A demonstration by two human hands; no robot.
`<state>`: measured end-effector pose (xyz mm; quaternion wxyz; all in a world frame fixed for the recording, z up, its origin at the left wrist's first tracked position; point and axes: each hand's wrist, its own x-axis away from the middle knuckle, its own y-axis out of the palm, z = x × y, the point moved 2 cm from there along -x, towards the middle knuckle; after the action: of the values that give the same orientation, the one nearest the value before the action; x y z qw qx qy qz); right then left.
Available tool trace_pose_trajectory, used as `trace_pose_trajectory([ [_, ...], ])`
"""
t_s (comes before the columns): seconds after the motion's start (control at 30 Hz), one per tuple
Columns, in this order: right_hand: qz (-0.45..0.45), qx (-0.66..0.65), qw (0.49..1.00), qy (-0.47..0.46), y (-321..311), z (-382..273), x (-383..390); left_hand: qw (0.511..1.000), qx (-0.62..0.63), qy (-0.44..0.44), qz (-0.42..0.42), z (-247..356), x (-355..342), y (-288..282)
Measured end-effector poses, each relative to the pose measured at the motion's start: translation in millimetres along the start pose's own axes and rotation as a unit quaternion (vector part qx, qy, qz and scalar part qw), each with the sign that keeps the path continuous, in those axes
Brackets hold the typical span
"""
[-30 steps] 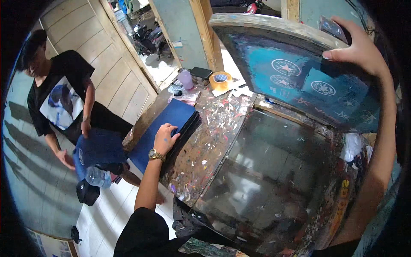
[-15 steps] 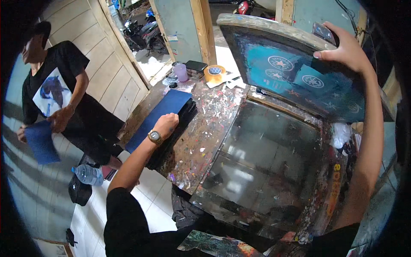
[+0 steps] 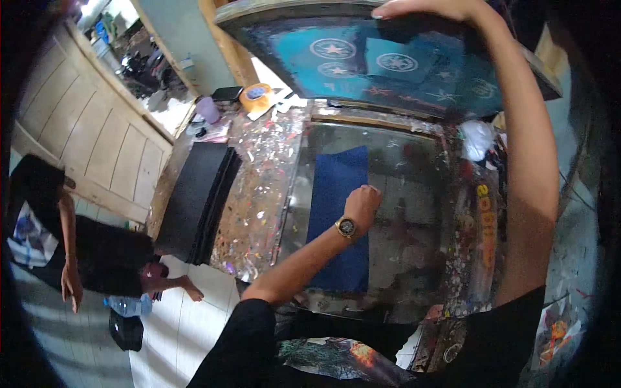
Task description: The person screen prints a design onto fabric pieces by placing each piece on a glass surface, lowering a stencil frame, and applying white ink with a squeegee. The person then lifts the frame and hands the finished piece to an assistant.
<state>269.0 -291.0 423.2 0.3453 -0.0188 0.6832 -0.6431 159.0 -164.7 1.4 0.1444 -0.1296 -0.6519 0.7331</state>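
Left grip (image 3: 365, 204) with fingers (image 3: 374, 190) curled, left forearm (image 3: 301, 266) slanting to its lower left, right grip (image 3: 435, 6) higher and farther right, partly cut off, thumb (image 3: 387, 10) pointing left, right forearm (image 3: 529, 155) arching down below it

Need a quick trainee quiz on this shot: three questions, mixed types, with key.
1. True or false: the blue sheet lies to the right of the dark stack.
2. What does the right hand hold? A) purple cup B) raised framed screen C) tape roll
3. Fill in: the wrist of the left hand wears a gold-coloured ___.

Key: 1. true; 2. B; 3. watch
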Motion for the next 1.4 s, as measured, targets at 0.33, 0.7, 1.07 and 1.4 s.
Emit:
trace_pose_trajectory([
  [0.33,-0.037,-0.036,0.998,-0.033,-9,-11,6,0.967,0.071,-0.170,0.175,-2,60,-10],
  [0.7,0.002,-0.054,0.998,-0.025,2,-3,1,0.950,0.067,-0.297,0.070,-30,145,3],
  [1.07,-0.020,-0.071,0.997,-0.030,-2,-5,4,0.931,0.171,-0.287,0.146,-42,141,18],
  [1.4,-0.038,-0.057,0.997,-0.035,0,2,-1,0.928,0.190,-0.284,0.152,-48,139,15],
])
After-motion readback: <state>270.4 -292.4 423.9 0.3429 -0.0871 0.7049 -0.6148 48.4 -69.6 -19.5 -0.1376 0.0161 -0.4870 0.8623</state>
